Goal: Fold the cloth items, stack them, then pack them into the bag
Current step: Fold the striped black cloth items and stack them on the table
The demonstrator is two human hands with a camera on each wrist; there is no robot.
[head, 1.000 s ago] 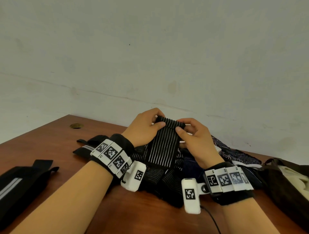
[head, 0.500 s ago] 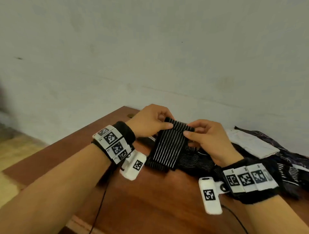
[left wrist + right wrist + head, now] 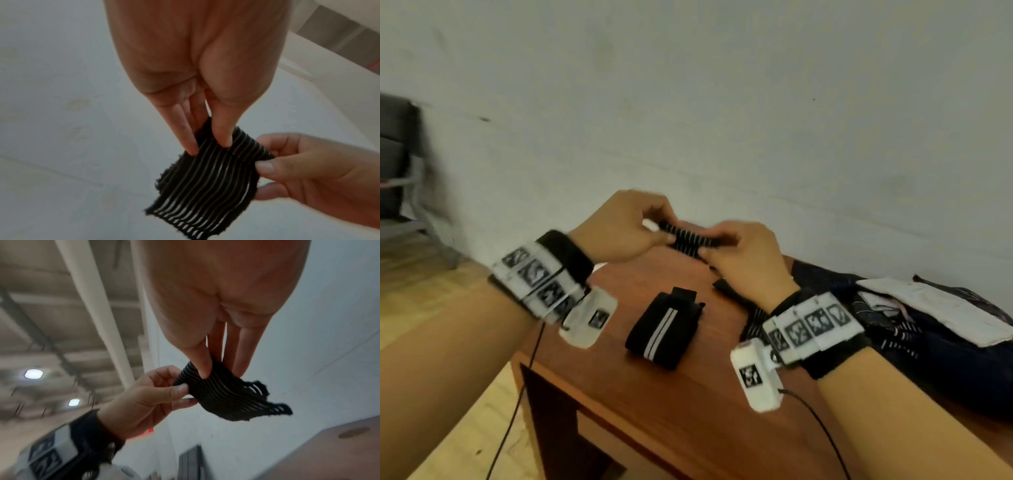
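Left hand: thumb and fingers pinch the left edge of the striped black cloth.
Right hand: thumb and fingers pinch the right edge of the same cloth.
Striped black cloth: held in the air between both hands, above the far part of the wooden table, clear of its surface.
Folded black band: white centre stripe; lies flat on the table, below and in front of the hands, apart from them.
Cloth pile: dark patterned items with a white folded piece on top, at the right of the table, behind the right wrist.
Obstruction: the right wrist strap and its marker blocks cover the near edge of the pile.
Surroundings: pale wall behind; a dark chair at far left, blurred.
Left wrist view only: the cloth hangs down as a ribbed panel with open slits along its lower edge; left thumb tip rests on its upper face.
Right wrist view only: the cloth is curved and bunched, its free end frayed; ceiling lights overhead.
Bag: cannot tell its place.
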